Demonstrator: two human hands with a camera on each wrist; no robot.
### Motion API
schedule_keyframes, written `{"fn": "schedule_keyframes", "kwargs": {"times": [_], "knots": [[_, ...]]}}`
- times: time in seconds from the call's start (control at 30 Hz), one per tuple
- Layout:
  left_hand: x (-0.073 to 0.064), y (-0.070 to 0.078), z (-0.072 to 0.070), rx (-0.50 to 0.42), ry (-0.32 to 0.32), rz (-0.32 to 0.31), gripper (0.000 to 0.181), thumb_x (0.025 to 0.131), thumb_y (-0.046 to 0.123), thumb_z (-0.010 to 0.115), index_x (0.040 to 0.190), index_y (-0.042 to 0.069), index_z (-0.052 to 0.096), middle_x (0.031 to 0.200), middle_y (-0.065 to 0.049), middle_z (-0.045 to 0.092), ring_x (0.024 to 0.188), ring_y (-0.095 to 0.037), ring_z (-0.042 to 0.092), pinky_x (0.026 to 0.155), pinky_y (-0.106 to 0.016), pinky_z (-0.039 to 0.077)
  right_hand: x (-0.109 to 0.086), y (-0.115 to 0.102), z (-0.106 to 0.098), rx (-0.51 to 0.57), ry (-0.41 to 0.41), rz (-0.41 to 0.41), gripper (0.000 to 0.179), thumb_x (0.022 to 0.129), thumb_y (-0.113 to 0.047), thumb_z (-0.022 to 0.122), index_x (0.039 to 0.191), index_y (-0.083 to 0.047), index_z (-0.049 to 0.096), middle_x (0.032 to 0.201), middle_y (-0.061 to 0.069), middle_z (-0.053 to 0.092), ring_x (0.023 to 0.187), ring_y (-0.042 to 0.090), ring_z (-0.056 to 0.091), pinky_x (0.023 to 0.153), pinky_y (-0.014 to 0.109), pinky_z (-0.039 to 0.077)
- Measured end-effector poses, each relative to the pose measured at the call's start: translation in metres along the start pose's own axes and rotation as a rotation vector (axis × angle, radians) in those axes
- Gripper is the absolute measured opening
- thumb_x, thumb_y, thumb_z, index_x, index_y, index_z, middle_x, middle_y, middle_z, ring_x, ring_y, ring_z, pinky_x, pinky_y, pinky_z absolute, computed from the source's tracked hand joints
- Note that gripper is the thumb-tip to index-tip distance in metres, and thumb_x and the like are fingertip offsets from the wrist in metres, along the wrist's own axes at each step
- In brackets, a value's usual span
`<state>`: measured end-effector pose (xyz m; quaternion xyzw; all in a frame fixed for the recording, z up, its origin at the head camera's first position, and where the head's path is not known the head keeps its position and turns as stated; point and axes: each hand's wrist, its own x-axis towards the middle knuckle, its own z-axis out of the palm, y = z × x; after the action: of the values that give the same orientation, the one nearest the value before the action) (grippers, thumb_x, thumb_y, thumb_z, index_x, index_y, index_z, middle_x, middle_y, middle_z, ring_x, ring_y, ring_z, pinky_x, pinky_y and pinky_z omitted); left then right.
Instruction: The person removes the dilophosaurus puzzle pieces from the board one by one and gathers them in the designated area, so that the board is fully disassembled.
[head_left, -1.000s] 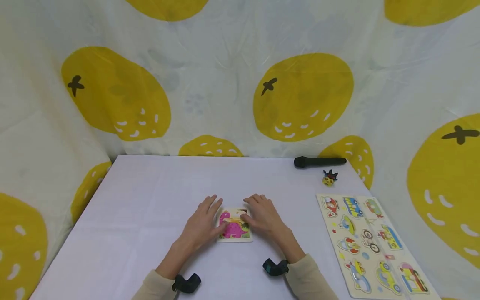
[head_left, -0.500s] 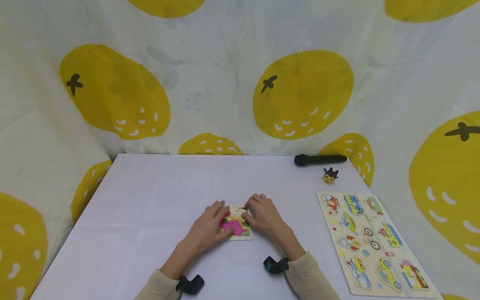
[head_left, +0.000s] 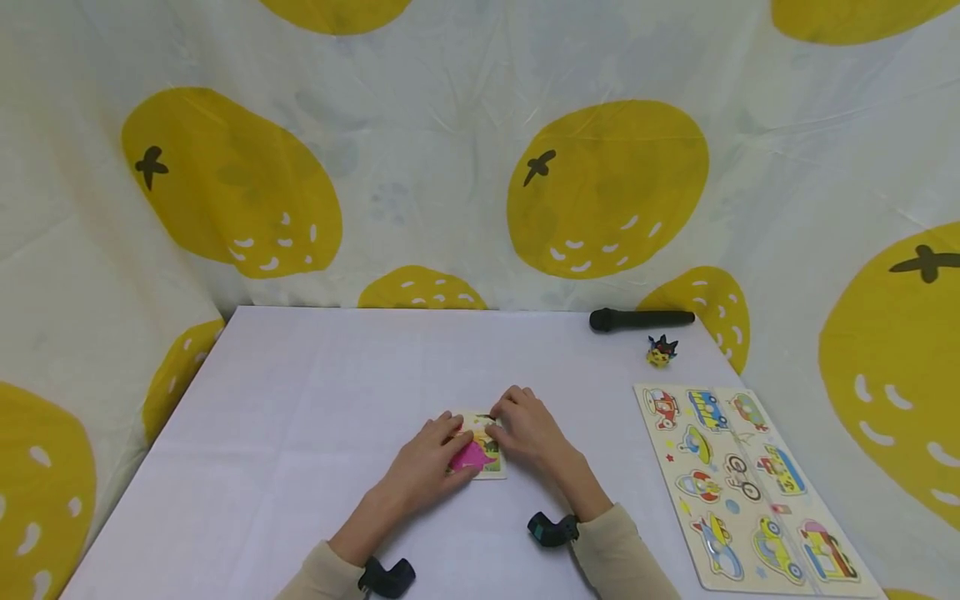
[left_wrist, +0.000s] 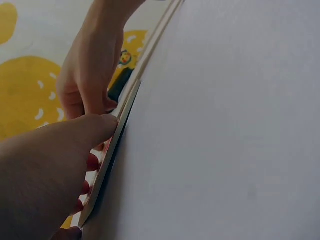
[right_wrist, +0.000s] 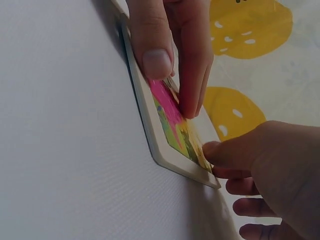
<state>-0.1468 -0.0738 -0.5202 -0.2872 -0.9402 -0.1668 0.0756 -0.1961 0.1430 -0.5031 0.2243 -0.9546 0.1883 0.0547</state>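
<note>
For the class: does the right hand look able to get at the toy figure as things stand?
Probably yes: nothing seems to stand between the right hand and the toy figure, though that hand touches the dinosaur puzzle.

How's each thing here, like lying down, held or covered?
Small square pink-dinosaur puzzle: partly covered
Left hand: touching the puzzle
Right hand: holding its edge
Beige vehicle puzzle board: lying flat, untouched
Long black microphone: lying down
Small yellow-and-dark figurine: untouched

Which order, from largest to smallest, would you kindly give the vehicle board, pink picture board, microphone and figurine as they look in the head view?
1. Vehicle board
2. Pink picture board and microphone, unsure: the microphone is longer but thin; the board is partly covered
3. Figurine
</note>
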Motion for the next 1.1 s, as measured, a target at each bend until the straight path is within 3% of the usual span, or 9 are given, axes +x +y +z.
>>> {"fn": "schedule_keyframes", "kwargs": {"times": [0.27,0.6,0.9,1.1], "knots": [[0.0,0.01,0.004,0.064,0.096,0.092,0.036,0.093,0.039,0.067,0.121,0.017,0.071,0.135,-0.013,0.062,0.13,-0.035,0.056,0.105,-0.061,0.046,0.0,-0.004,0.001,0.101,0.01,0.076,0.012,0.095,-0.016,0.067,0.099,-0.009,0.075,0.092,-0.001,0.06,0.082,0.011,0.056,0.075,0.031,0.052],[-0.001,0.011,0.007,0.066,0.056,0.09,0.042,0.093,0.048,0.065,0.127,0.023,0.069,0.139,-0.012,0.058,0.133,-0.033,0.052,0.107,-0.062,0.043,0.001,-0.008,0.007,0.159,0.02,0.148,0.014,0.099,-0.013,0.059,0.099,-0.005,0.07,0.093,0.004,0.061,0.085,0.016,0.059,0.08,0.037,0.054],[-0.002,0.01,0.009,0.083,0.107,0.13,0.044,0.09,0.046,0.069,0.125,0.02,0.069,0.135,-0.014,0.06,0.129,-0.036,0.055,0.104,-0.062,0.046,0.001,-0.008,0.009,0.201,-0.003,0.208,0.012,0.101,-0.015,0.056,0.102,-0.007,0.065,0.099,0.004,0.06,0.088,0.015,0.058,0.082,0.036,0.054],[-0.002,0.013,0.005,0.095,0.055,0.094,0.045,0.093,0.048,0.064,0.129,0.022,0.067,0.139,-0.012,0.058,0.134,-0.034,0.052,0.107,-0.061,0.044,0.0,-0.007,0.008,0.23,-0.006,0.214,0.011,0.101,-0.016,0.057,0.101,-0.007,0.063,0.1,0.004,0.059,0.085,0.013,0.054,0.078,0.032,0.052]]}}
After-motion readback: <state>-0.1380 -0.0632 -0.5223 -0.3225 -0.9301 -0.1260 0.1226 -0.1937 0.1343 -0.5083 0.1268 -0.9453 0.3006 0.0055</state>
